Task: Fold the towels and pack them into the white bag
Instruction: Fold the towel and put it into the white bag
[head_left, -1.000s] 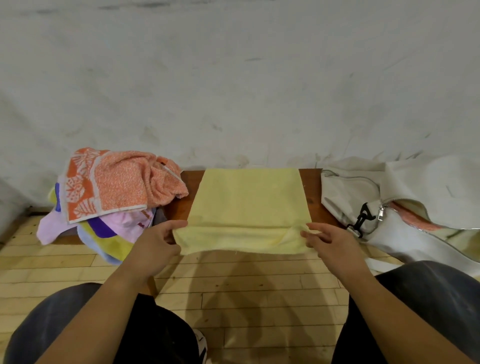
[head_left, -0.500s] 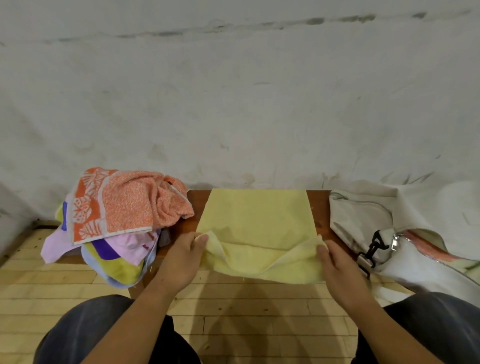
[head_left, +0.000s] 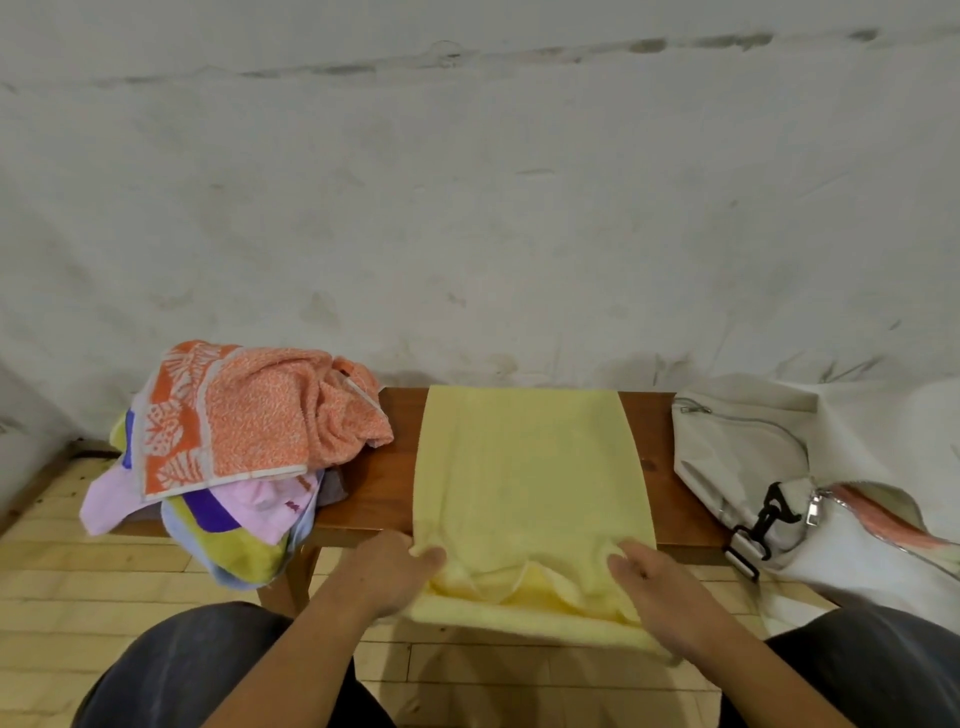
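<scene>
Yellow towel (head_left: 530, 467) is pale, plain and soft-napped, spread flat as a tall rectangle across the brown wooden bench (head_left: 374, 483), its far edge lying at 12 o'clock against the foot of the grey-white wall (head_left: 467, 208). Its near end spills over the bench's front edge at 6 o'clock, where the cloth bunches into loose, doubled layers with a small hemmed edge showing in the middle

Left hand (head_left: 387, 574) grips the towel's near corner at 7 o'clock, thumb on top of the cloth and fingers tucked out of sight beneath it. Right hand (head_left: 665, 597) holds the opposite near corner at 5 o'clock, fingers curled into the fold, with the lower layer passing under the palm. The bulk of the towel lies beyond both hands, toward 12 o'clock

At 9 o'clock from the towel sits a heap of unfolded towels topped by an orange patterned towel (head_left: 260, 415), with pink, purple and yellow-green ones under it hanging off the bench. At 3 o'clock the white bag (head_left: 737, 457) lies slumped, unzipped, a black clip (head_left: 769, 512) on its strap
</scene>
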